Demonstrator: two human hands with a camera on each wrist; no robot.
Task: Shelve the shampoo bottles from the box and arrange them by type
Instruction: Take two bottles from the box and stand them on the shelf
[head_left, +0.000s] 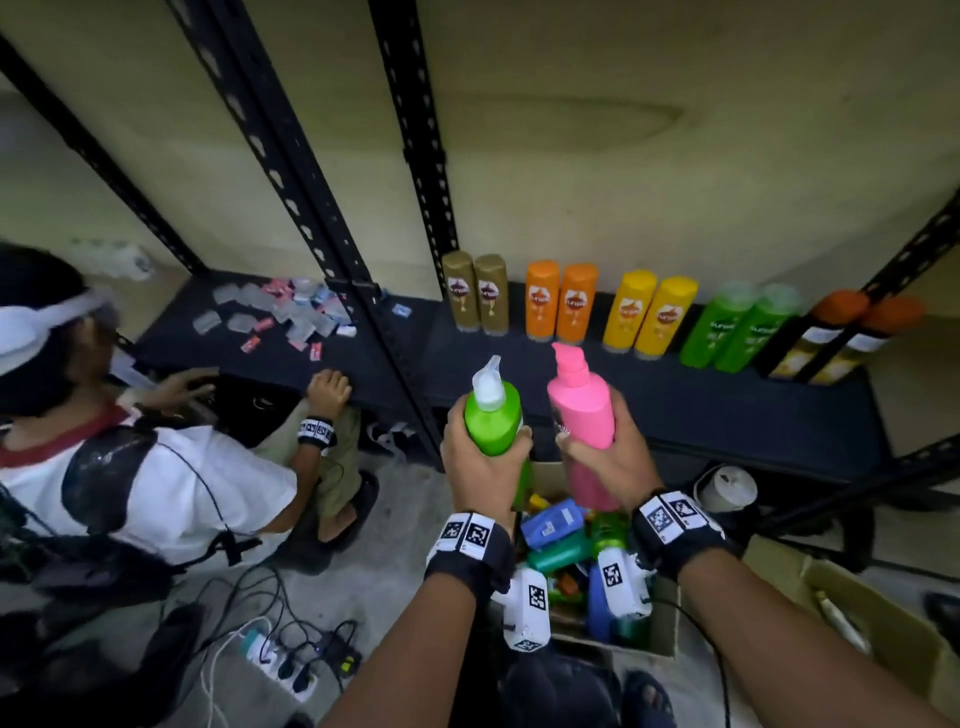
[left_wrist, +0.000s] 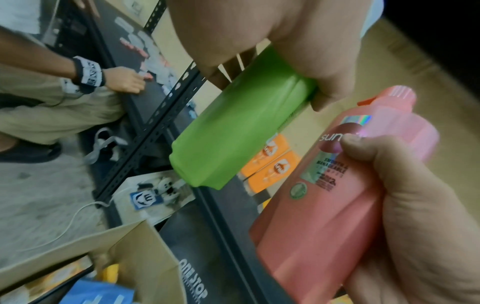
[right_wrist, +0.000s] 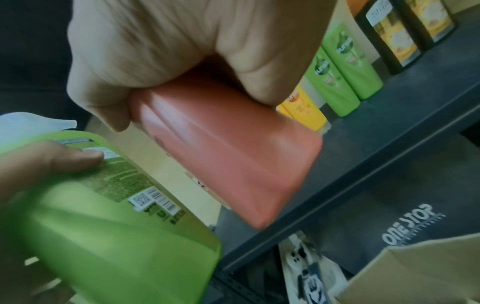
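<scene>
My left hand (head_left: 480, 457) grips a green pump bottle (head_left: 493, 415) with a white pump, held upright above the box. Beside it, my right hand (head_left: 608, 457) grips a pink pump bottle (head_left: 582, 410). Both hover just in front of the black shelf (head_left: 727, 410). In the left wrist view the green bottle (left_wrist: 233, 135) sits in my fingers with the pink bottle (left_wrist: 324, 195) alongside. The right wrist view shows the pink bottle (right_wrist: 228, 160) from its base. On the shelf stand pairs of gold (head_left: 475, 293), orange (head_left: 561, 301), yellow (head_left: 649, 317), green (head_left: 737, 327) and black (head_left: 831, 338) bottles.
A cardboard box (head_left: 665, 623) below my hands holds several more bottles. Another person (head_left: 130, 467) crouches at the left, hands on the neighbouring shelf with scattered sachets (head_left: 291, 312). A power strip and cables (head_left: 280, 660) lie on the floor. A second box (head_left: 883, 634) sits at right.
</scene>
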